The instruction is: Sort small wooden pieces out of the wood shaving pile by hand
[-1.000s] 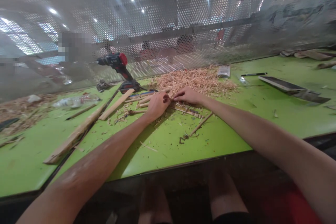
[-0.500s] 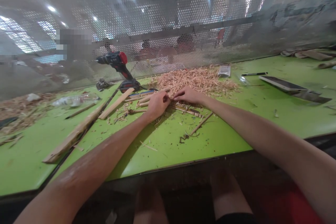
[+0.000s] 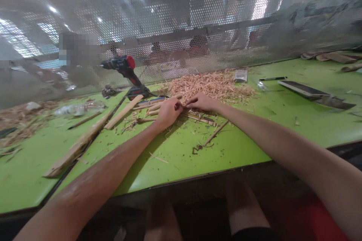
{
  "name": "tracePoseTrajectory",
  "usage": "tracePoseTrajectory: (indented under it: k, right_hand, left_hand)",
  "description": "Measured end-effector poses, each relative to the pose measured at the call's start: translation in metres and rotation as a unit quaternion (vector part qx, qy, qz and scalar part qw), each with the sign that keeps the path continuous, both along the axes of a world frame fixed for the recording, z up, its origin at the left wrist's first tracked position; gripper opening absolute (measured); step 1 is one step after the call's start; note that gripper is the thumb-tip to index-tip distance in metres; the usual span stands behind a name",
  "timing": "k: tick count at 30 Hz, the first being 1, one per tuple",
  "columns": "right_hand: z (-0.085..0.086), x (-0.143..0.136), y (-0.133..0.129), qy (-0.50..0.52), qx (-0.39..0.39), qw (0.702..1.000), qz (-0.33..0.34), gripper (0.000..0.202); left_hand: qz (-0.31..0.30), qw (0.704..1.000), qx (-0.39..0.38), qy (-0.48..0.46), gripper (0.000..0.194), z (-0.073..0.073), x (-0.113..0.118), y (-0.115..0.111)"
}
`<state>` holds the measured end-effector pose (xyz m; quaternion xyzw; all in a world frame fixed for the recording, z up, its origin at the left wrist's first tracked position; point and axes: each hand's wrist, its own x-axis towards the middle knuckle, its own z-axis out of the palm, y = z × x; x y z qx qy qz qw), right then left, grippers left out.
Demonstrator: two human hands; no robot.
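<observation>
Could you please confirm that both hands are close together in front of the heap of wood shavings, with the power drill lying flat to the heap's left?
Not quite: in the head view, the power drill stands upright on its base, to the left of the heap of wood shavings. The left hand and right hand are close together in front of the heap.

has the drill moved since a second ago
No. The drill stands at the same spot on the green table, beside the pale wooden strip; the whole view has just shifted slightly, carrying everything along.
</observation>
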<state>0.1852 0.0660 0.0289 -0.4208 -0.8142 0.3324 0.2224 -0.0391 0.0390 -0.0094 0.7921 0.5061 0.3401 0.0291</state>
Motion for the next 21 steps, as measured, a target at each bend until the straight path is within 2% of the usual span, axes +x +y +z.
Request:
tracePoseTrajectory:
  k: [11,16,21]
  right_hand:
    - [0.0011,-0.0006,-0.0011,-0.002,0.006,1.000,0.004,0.025]
    - [0.0003,0.0009,-0.0001,-0.001,0.002,1.000,0.009,0.028]
    - [0.0024,0.0018,-0.0011,0.000,-0.011,1.000,0.010,0.018]
  left_hand:
    - [0.032,0.999,-0.027,-0.008,0.014,0.0002,0.0011,0.0014]
    - [0.016,1.000,0.002,-0.004,0.008,-0.0014,0.0008,0.0014]
    - [0.018,1.000,0.010,-0.008,0.005,-0.0027,-0.0003,0.0026]
